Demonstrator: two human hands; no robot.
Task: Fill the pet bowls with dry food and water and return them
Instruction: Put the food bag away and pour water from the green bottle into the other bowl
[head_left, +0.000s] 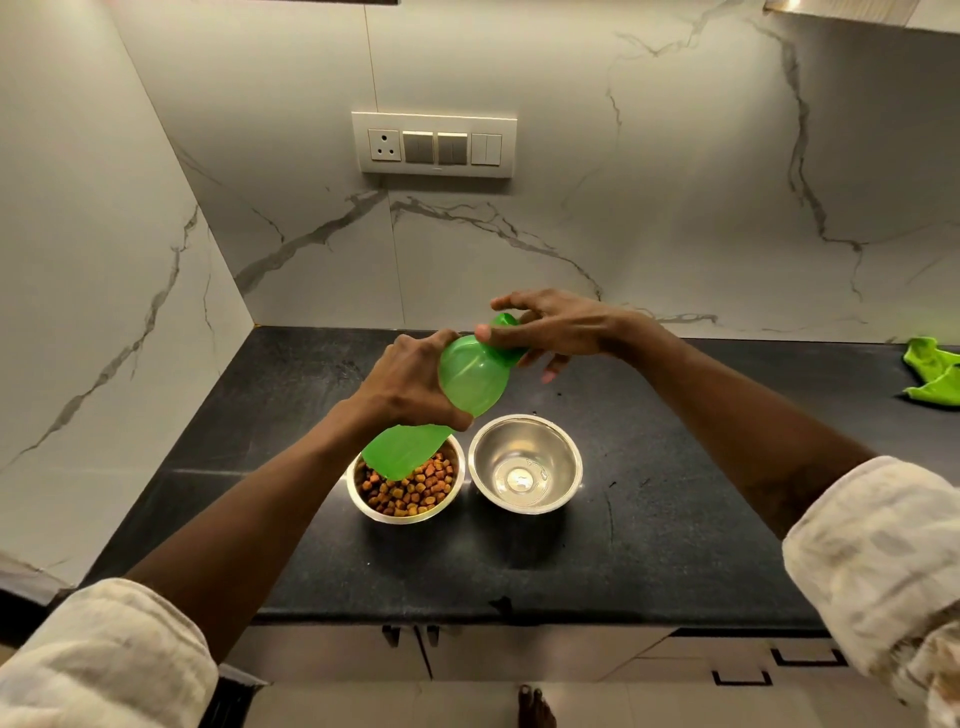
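Steel bowls (524, 462) side by side, left hand (410, 384) gripping green bottle (467, 374)

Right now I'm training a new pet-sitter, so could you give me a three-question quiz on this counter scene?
1. True or false: the left hand grips the green bottle round its body.
2. Multiple choice: the right hand is at A) the bottle's cap, B) the green cloth, C) the wall switches.
3. Fill in: the left bowl holds ____; the right bowl holds none of it.

Key: 1 true; 2 A; 3 dry food.
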